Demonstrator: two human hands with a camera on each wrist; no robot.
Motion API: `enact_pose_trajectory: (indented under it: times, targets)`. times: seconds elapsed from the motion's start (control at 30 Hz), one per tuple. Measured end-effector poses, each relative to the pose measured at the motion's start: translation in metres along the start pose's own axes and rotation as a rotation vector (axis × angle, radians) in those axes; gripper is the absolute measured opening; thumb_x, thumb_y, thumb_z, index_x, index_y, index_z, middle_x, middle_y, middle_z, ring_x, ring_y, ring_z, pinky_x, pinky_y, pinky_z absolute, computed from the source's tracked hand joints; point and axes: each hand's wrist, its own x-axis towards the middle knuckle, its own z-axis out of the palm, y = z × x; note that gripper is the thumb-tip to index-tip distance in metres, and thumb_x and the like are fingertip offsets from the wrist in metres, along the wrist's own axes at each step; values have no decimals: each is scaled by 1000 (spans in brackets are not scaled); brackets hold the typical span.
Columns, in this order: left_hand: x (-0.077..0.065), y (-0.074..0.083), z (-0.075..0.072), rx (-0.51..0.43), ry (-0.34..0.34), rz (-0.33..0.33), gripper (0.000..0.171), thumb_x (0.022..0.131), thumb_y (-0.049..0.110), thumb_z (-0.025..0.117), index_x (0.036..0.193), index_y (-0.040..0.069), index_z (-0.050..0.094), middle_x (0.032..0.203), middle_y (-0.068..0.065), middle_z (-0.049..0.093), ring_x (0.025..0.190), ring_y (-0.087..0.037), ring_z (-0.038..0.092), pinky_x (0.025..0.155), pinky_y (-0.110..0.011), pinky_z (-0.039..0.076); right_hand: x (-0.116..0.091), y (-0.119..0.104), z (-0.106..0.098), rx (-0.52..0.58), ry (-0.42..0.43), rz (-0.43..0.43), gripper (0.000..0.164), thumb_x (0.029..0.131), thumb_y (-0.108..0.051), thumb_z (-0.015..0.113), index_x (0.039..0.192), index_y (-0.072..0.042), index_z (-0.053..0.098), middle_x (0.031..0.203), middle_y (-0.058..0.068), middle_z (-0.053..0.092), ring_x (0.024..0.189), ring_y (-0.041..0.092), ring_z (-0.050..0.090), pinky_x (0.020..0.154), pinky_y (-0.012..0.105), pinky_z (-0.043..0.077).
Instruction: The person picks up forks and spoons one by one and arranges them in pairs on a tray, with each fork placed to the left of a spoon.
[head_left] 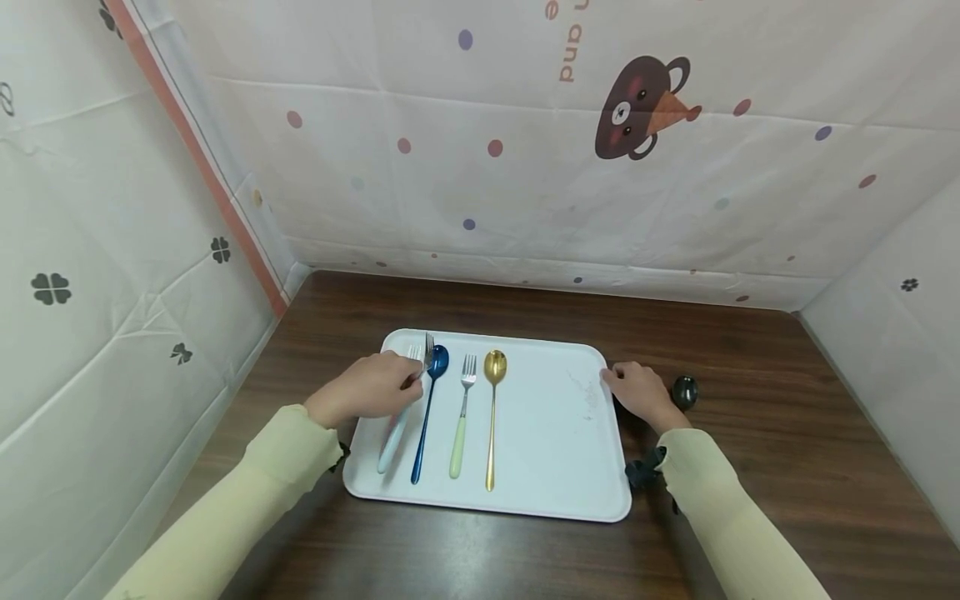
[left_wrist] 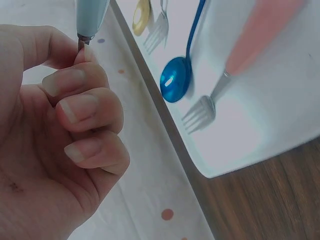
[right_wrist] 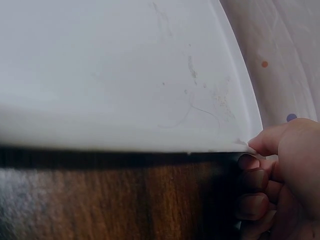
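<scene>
My left hand (head_left: pixel 369 387) pinches a fork with a light blue handle (left_wrist: pixel 91 17) by its metal neck, over the left part of a white tray (head_left: pixel 558 442). Beneath it on the tray lies a fork with a pink handle (left_wrist: pixel 257 45), mostly hidden in the head view. To the right, side by side, are a blue spoon (head_left: pixel 438 363), a fork with a pale green handle (head_left: pixel 458 446) and a gold spoon (head_left: pixel 495 367). At the tray's right edge my right hand (head_left: pixel 641 392) grips the rim, thumb above and fingers curled below.
A glossy dark round object (head_left: pixel 684 392) sits on the brown wooden table (head_left: pixel 780 400), right beside the right hand. Patterned white cloth (head_left: pixel 525 192) hangs behind the table and along both sides. Dark straps circle both wrists.
</scene>
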Motion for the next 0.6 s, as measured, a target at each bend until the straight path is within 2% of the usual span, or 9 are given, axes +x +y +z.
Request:
enact_pose_trajectory:
  times: [0.13, 0.37, 0.6]
  targets:
    - [4, 7, 1, 11, 11, 41, 23, 92, 18, 54, 69, 15, 53, 58, 1, 43, 53, -12, 43, 51, -24, 34, 0, 0, -1, 6, -6, -3, 42, 101, -38, 42, 68, -12, 46, 58, 0, 40, 57, 17, 40, 55, 30, 32]
    - [14, 19, 5, 2, -8, 43, 25, 92, 20, 51, 67, 16, 51, 56, 2, 41, 51, -11, 42, 51, -24, 33, -1, 0, -2, 10, -14, -4, 41, 101, -38, 42, 71, -11, 49, 60, 1, 41, 60, 18, 41, 56, 30, 32]
    - [21, 31, 8, 26, 5, 124, 24, 92, 19, 52, 68, 17, 51, 56, 4, 42, 51, -10, 41, 51, -24, 32, -3, -2, -2, 15, -26, 0, 40, 101, -38, 41, 74, -10, 51, 62, 2, 42, 62, 18, 42, 57, 30, 32]
